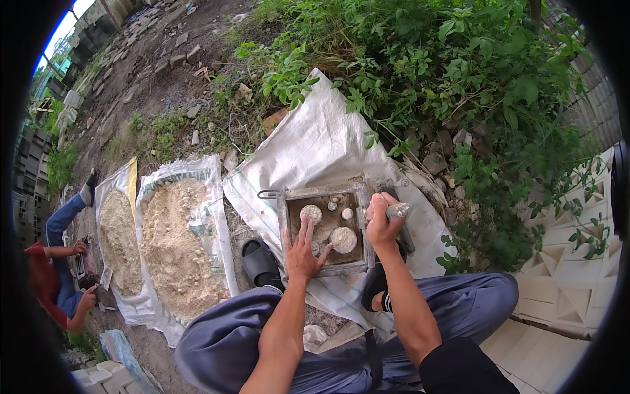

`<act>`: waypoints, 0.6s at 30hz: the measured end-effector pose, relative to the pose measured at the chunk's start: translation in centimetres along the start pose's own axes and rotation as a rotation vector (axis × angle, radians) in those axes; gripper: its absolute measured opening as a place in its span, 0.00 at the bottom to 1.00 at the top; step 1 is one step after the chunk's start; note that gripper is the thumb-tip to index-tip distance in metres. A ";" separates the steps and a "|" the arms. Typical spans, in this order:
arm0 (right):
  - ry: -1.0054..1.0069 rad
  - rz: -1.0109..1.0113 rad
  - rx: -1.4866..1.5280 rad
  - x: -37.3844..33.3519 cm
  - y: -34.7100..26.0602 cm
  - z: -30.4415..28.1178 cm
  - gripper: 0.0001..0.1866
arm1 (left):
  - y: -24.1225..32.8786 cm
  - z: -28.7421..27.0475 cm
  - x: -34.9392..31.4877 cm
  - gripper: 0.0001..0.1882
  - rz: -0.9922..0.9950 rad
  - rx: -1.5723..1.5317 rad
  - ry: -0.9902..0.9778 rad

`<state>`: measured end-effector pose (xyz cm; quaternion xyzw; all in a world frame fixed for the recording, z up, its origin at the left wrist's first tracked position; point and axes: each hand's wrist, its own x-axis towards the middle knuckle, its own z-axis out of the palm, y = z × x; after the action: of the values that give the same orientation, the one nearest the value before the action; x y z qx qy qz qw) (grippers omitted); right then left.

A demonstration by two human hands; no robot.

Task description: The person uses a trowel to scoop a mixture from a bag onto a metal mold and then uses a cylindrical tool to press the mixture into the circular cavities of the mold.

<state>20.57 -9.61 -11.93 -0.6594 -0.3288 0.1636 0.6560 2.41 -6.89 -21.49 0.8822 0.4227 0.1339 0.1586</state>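
Note:
A square grey frame mould (323, 193) lies before me on a white woven sheet. Inside it are several round shapes of different sizes, among them a large pale disc (343, 240) and a smaller round one (311, 213) at the upper left. My left hand (304, 253) rests with its fingers spread over the mould's left side, partly covering another small round shape. Beside the mould's right edge, my right hand (384, 222) is closed around a thick, pale, powdery rod-shaped tool (398, 210). Its rounded end sticks out to the right; my fist hides the rest.
Two sacks to the left bear heaps of tan powder (174, 230) and greyer powder (119, 236). A person in a red top (47, 282) works at far left. Leafy plants (472, 79) grow at the upper right. Pale patterned blocks (564, 282) stand at right.

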 end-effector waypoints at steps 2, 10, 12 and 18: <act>0.089 0.021 0.051 -1.3 2.8 -2.1 0.19 | 1.0 0.0 -0.6 0.43 0.006 -0.025 -0.029; -0.016 -0.170 0.017 -2.5 1.6 -2.2 0.16 | 0.0 0.6 -1.2 0.43 -0.013 -0.020 -0.031; -0.077 -0.073 0.042 -3.0 1.5 -1.8 0.17 | 0.0 0.6 -1.0 0.43 -0.009 -0.028 -0.028; 0.112 0.047 0.258 -2.7 -0.8 -1.9 0.19 | 0.3 0.0 -0.9 0.44 -0.021 -0.003 -0.049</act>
<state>19.67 -12.83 -11.57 -0.5851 -0.2523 0.1827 0.7488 2.11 -7.76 -21.49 0.8805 0.4275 0.1113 0.1717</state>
